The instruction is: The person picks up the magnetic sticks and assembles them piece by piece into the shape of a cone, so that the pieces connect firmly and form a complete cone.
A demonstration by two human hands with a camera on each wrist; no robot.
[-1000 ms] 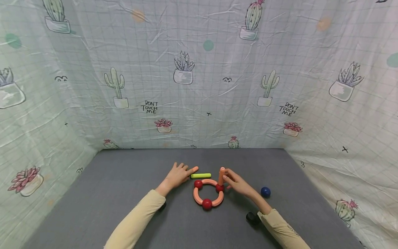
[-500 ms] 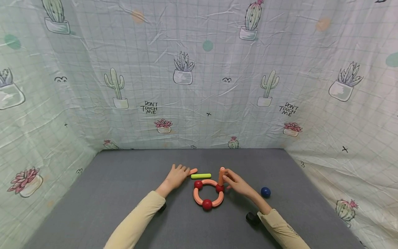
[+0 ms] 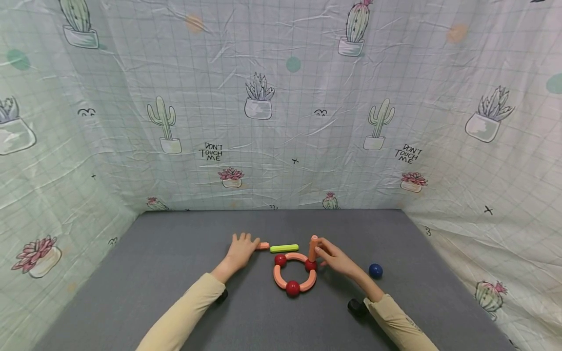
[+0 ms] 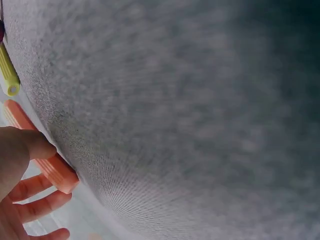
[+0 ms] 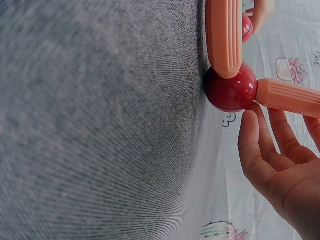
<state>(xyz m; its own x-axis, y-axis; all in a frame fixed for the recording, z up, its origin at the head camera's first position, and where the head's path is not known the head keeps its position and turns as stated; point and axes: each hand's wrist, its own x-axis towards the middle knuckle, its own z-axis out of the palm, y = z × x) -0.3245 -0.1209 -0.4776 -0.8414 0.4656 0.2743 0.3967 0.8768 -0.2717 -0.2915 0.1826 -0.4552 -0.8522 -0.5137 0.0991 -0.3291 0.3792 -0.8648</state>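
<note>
In the head view my left hand (image 3: 240, 251) pinches a short straight orange magnetic rod (image 3: 263, 246) lying low over the table. The left wrist view has my thumb across that ridged rod (image 4: 57, 172), the fingers behind it. A ring of curved orange rods (image 3: 278, 279) joined by red balls (image 3: 292, 288) lies flat at the middle. From the ring's right-hand ball (image 5: 230, 90) another straight orange rod (image 3: 313, 248) stands upright. My right hand (image 3: 335, 258) holds this upright rod between thumb and fingers, its lower fingers close to the ball. The right thumb is outside the right wrist view.
A yellow-green straight rod (image 3: 284, 248) lies just behind the ring, right of the left hand's rod. To the right, beyond my forearm, sits a blue ball (image 3: 375, 271). A cactus-print cloth (image 3: 281, 185) hangs behind the grey table (image 3: 184, 229).
My left hand has moved left with its orange rod, away from the yellow-green rod. That rod has turned from slanting to nearly level. My right hand and the ring have stayed put.
</note>
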